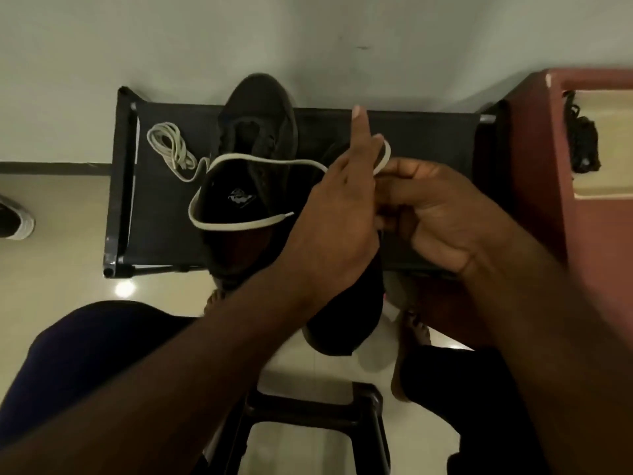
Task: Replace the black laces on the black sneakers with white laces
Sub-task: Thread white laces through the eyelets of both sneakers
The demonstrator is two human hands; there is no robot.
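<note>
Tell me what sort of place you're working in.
Likely a home entryway or room: a low black shoe rack stands against a plain wall on a glossy tiled floor, with a stray shoe at left and a reddish cabinet at right.

My feed is dim and warm-tinted. One small glare spot shines on the glossy floor [125, 289], so light falls from overhead. The black sneaker [239, 200] sinks into shadow, its detail lost. Both forearms [191, 365] blur softly near the lens, and the red cabinet [548, 166] leans with wide-angle distortion at the edge.
</note>
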